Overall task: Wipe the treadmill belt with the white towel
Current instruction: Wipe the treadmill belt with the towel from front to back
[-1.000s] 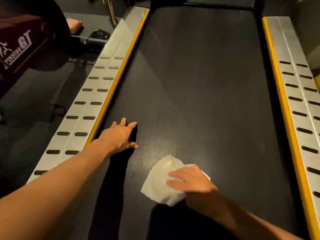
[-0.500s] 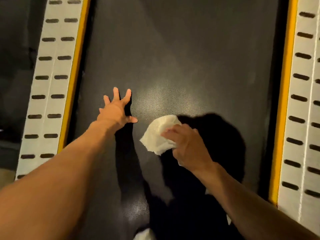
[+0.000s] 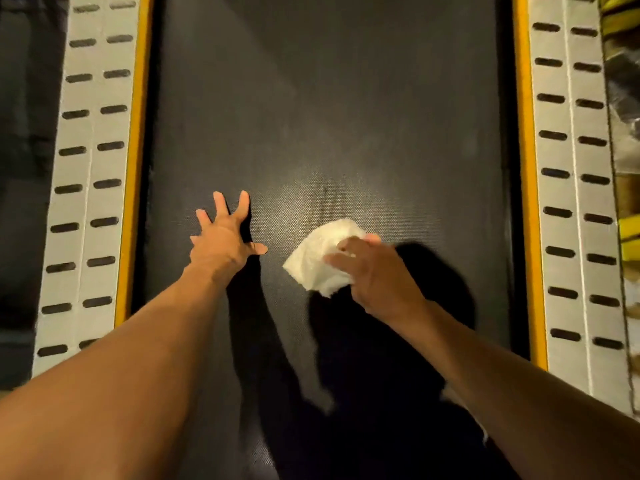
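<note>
The black treadmill belt (image 3: pixel 329 109) fills the middle of the head view. A crumpled white towel (image 3: pixel 318 258) lies on the belt near its centre. My right hand (image 3: pixel 374 271) covers the towel's right side, fingers curled over the bunched cloth and holding it against the belt. My left hand (image 3: pixel 225 237) rests flat on the belt to the left of the towel, fingers spread, holding nothing. A hand's width of bare belt separates the two hands.
Grey slotted side rails with yellow inner edges run along the belt, the left rail (image 3: pixel 90 168) and the right rail (image 3: pixel 571 168). Dark floor lies beyond the left rail. Yellow and dark clutter (image 3: pixel 627 133) sits past the right rail.
The view has tilted down onto the belt. My right hand has carried the towel forward and slightly right along the belt. My left hand stays flat, its fingers spread wider.
</note>
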### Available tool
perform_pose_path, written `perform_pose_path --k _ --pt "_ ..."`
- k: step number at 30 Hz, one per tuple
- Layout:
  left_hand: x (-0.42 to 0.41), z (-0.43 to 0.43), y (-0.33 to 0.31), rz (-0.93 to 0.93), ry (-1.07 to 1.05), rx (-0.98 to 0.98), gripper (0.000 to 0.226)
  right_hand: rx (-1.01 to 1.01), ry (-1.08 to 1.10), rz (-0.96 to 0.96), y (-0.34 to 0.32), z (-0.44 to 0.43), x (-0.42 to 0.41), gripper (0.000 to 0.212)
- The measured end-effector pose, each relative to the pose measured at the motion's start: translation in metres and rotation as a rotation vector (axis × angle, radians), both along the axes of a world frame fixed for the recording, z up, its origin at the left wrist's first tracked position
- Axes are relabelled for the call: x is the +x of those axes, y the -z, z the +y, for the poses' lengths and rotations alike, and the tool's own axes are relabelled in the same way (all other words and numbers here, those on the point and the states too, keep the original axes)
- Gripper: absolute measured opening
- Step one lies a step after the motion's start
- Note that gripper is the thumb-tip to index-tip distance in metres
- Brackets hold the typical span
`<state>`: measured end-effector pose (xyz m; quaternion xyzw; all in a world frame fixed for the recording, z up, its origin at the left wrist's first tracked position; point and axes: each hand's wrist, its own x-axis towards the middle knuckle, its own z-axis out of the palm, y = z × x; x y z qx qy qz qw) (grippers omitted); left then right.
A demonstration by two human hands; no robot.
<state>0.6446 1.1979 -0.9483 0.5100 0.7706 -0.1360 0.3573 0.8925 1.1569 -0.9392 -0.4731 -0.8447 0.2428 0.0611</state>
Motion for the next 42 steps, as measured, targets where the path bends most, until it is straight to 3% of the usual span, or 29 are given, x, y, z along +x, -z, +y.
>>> perform_pose_path --k 2,4,8,12,15,19,23,26,29,31,33,36,39,42 --pt "0.001 0.000 0.000 -0.023 -0.019 0.010 0.101 0.043 0.262 0.019 0.002 0.036 0.020 0.043" --pt "0.000 0.002 0.000 -0.036 -0.037 0.023 0.101 -0.004 0.379 -0.092 0.010 0.081 0.045 0.048" --pt "-0.003 0.001 0.006 -0.023 -0.059 0.047 0.105 -0.016 0.353 -0.239 0.021 0.117 0.043 0.044" --pt "-0.002 0.003 0.009 0.017 -0.020 0.068 0.107 0.157 0.251 -0.321 0.023 0.094 0.031 0.038" --pt "-0.001 0.004 0.008 0.024 -0.032 0.061 0.106 0.160 0.080 -0.293 0.014 0.059 0.025 0.027" --pt "0.003 0.003 0.009 0.024 -0.060 0.079 0.105 -0.020 -0.128 -0.159 0.003 -0.006 0.008 0.031" --pt "0.006 0.000 0.011 0.020 -0.082 0.116 0.104 0.159 0.114 -0.047 0.009 0.054 0.027 0.042" --pt "0.010 -0.003 0.010 0.059 -0.040 0.148 0.099 0.198 0.322 -0.174 0.014 0.095 0.044 0.041" --pt "0.017 -0.015 0.010 0.114 0.087 0.265 0.078 0.169 0.203 -0.259 0.021 0.050 0.035 0.037" --pt "0.027 -0.030 0.015 0.133 0.244 0.354 0.068 0.129 0.039 -0.171 0.021 0.003 0.027 0.039" --pt "0.034 -0.043 0.020 0.142 0.335 0.347 0.077 0.076 -0.012 -0.051 0.014 -0.025 0.031 0.046" --pt "0.036 -0.043 0.019 0.138 0.336 0.274 0.096 0.179 0.248 0.020 0.012 0.004 0.061 0.048" --pt "0.040 -0.039 0.015 0.149 0.338 0.239 0.098 0.231 0.483 -0.096 0.011 0.055 0.105 0.042" --pt "0.044 -0.039 0.013 0.154 0.331 0.219 0.097 0.161 0.509 -0.261 0.014 0.057 0.119 0.034"
